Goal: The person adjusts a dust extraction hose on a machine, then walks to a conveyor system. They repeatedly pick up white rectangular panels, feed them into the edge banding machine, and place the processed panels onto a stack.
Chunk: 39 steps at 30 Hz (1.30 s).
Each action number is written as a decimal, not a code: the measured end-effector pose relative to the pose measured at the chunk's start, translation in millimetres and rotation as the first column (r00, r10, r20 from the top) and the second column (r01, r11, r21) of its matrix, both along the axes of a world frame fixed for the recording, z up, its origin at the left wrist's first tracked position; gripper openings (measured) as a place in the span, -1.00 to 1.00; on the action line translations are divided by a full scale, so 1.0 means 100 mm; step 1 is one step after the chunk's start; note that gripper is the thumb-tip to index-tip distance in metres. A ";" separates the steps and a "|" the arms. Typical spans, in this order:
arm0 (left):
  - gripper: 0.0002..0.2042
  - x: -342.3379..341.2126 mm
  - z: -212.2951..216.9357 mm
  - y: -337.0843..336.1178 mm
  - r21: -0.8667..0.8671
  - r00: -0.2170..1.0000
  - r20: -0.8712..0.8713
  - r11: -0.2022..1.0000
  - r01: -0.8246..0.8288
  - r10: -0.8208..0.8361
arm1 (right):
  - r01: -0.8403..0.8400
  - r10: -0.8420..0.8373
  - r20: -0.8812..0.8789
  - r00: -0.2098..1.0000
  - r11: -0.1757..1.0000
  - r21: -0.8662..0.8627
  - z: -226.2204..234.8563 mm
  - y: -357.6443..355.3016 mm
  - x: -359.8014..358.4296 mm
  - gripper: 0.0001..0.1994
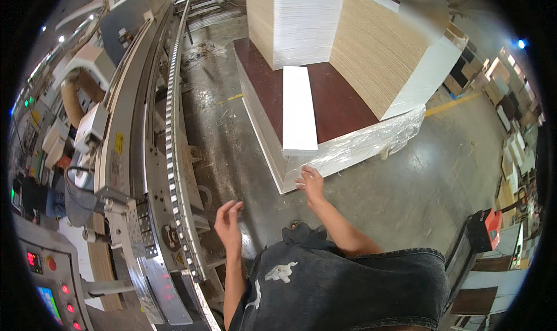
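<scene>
My left hand (229,222) hangs in the air between the long machine and the stack, its fingers a little bent and apart, with nothing in it. My right hand (311,183) is just in front of the near end of a white board (298,110); its fingers are loosely bent and spread, and I see nothing held in them. Between that hand and the board there appears to be a small gap. The long, narrow white board lies flat on a dark red panel (343,96), its near end reaching the panel's front edge.
Tall stacks of panels (371,49) stand on the red panel, above a plastic-wrapped base (348,157). Along my left runs a long machine (174,128) with a toothed track and a control panel (52,279). A red and black box (484,229) is at right. Another person (43,200) is at far left.
</scene>
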<state>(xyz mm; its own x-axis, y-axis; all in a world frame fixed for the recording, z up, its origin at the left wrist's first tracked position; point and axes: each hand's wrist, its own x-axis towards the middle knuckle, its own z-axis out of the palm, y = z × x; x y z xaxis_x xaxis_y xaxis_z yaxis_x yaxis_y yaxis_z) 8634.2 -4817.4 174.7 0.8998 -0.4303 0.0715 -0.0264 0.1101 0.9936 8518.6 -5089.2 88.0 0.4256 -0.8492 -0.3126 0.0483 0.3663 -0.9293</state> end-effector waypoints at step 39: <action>-0.80 -1.49 -0.92 1.54 0.215 0.120 0.062 0.104 -0.971 0.991 | -0.668 0.713 0.106 0.693 0.579 0.467 -0.31 0.25 0.38 -0.56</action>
